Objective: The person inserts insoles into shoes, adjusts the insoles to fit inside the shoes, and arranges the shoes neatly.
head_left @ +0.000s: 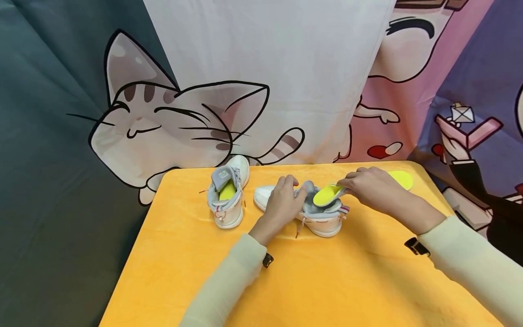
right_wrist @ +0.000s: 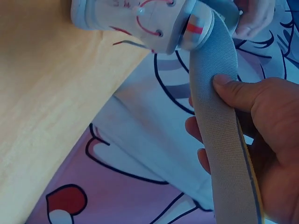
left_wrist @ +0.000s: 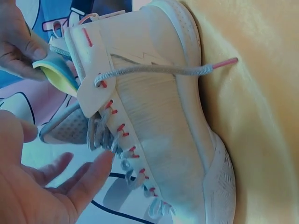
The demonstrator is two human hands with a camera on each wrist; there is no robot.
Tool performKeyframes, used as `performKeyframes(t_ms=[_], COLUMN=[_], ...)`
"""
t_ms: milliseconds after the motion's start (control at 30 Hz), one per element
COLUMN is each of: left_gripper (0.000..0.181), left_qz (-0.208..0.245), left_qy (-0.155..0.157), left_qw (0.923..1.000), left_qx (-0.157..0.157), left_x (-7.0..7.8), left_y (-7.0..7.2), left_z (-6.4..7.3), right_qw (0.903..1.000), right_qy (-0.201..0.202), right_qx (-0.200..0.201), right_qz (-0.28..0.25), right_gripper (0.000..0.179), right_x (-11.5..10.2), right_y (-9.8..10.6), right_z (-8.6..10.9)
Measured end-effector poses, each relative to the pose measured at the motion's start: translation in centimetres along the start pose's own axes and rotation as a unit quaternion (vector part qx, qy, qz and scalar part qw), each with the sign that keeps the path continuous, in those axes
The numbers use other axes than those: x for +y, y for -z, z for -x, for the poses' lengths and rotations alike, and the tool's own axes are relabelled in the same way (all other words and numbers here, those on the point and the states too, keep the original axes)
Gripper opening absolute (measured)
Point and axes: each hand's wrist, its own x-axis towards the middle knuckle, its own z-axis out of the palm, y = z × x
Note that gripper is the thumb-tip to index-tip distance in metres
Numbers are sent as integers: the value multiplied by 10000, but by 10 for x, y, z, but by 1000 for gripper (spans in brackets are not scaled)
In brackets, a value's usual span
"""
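A white lace-up shoe (head_left: 323,225) stands on the yellow table, toe to the left, its grey lining showing. My right hand (head_left: 369,188) pinches an insole (head_left: 326,195), yellow on one face and grey mesh on the other. One end of the insole dips at the shoe's opening by the heel. The right wrist view shows the thumb on the grey face (right_wrist: 217,121) and the fingers behind it. My left hand (head_left: 284,199) hovers beside the tongue (left_wrist: 67,126) and laces, fingers spread and holding nothing. In the head view, that hand covers part of the shoe's middle.
To the left, a second white shoe (head_left: 229,213) stands with its toe toward the back and a yellow insole (head_left: 227,190) inside. A cartoon-printed cloth (head_left: 265,54) hangs behind the yellow table (head_left: 294,286). A loose lace (left_wrist: 154,69) hangs off the nearer shoe.
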Motion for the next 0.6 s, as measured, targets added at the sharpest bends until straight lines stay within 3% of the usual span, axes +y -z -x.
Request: performKeyframes(t_ms=[200,300,433,600], left_gripper=[35,38,50,68], left_qz=[30,0,-250,-637], left_qy=[-421,-378,-172,14], left_qw=[9991,9990,9967,9914], left_qx=[-42,-245,-758,-1147], left_x=[-16,-28,-44,-59], left_y=[12,19,27,30], left_z=[-1,-5,-8,-7], right_qw=[9991,9982,9966,9960], right_qy=[131,245,353,245], right_qx=[-291,-354,-522,-738], right_qz=[269,428,529,447], right_gripper=[15,19,28,22], right_x=[-12,-17,-23,-29], right_y=[-3,-8,-14,-22], right_z=[-14,-22,-31,-39])
